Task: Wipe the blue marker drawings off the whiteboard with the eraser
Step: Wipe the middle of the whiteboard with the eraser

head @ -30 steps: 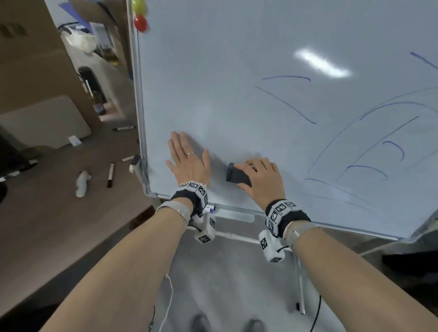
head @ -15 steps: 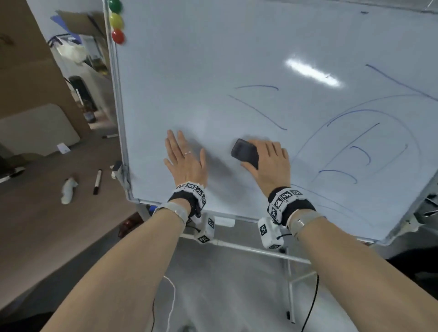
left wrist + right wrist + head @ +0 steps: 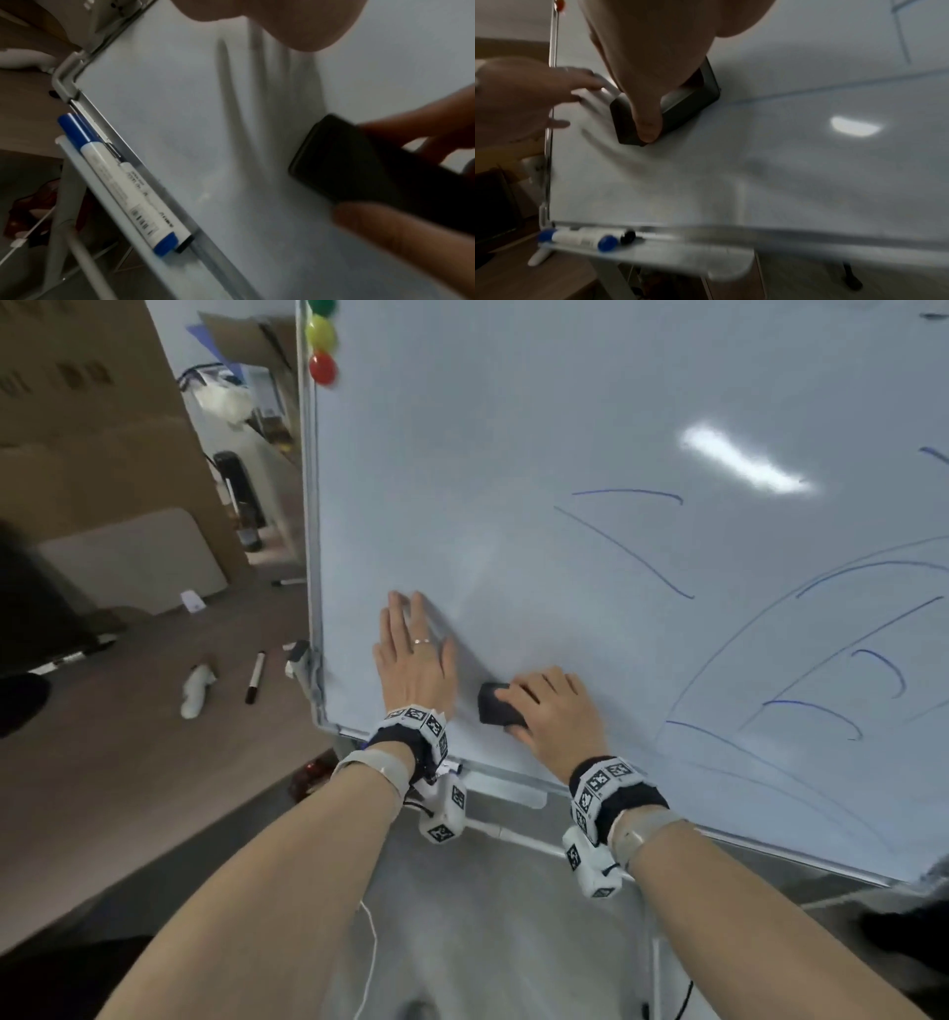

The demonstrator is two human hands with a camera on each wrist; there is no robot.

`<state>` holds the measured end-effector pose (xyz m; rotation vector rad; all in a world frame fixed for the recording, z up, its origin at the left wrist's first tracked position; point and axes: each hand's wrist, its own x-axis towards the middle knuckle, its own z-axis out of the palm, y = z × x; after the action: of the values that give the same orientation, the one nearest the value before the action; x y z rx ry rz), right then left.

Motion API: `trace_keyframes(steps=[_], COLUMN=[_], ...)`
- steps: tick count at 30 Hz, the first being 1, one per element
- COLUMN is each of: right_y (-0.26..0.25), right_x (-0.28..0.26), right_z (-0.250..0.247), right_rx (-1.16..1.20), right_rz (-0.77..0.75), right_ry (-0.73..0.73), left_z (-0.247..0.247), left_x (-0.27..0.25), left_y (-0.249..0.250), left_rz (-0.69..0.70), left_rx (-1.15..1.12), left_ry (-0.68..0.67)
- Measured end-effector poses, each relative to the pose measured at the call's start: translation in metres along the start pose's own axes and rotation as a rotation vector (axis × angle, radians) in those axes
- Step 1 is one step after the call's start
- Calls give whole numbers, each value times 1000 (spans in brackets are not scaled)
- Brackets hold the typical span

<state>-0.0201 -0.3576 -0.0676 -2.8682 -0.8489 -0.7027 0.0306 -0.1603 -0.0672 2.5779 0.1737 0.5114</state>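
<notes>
Whiteboard [image 3: 539,454] on a stand fills most of the head view, with a wooden table [image 3: 128,762] to its left.

Near the lower left corner of the board, the left hand [image 3: 413,660] lies flat on the surface with straight fingers and holds nothing. Just beside it, the right hand [image 3: 557,713] grips the black eraser [image 3: 495,704] and presses it on the board; in the right wrist view the thumb [image 3: 647,113] lies over the eraser's long side. Blue marker drawings [image 3: 821,670] cover the right part of the board, well apart from the eraser, and two more blue strokes [image 3: 626,531] stand above the right hand. A blue-capped marker [image 3: 115,180] lies in the tray [image 3: 670,251] under the board's lower edge, with a black-capped one [image 3: 626,236] beside it. Green, yellow and red magnets [image 3: 322,351] sit at the top left corner. On the table lie a black marker [image 3: 255,676] and a white object [image 3: 197,690].
</notes>
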Motion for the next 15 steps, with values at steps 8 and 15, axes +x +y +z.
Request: trace_keyframes(steps=[8, 15], right_y=[13, 66], right_x=[-13, 65], right_z=[-20, -124], right_rx=[-29, -163], right_rz=[97, 301], right_ry=[46, 333], left_z=[-17, -65], left_x=[-1, 47], left_y=[34, 96], left_rz=[36, 80], left_rx=[2, -101], left_ry=[37, 126])
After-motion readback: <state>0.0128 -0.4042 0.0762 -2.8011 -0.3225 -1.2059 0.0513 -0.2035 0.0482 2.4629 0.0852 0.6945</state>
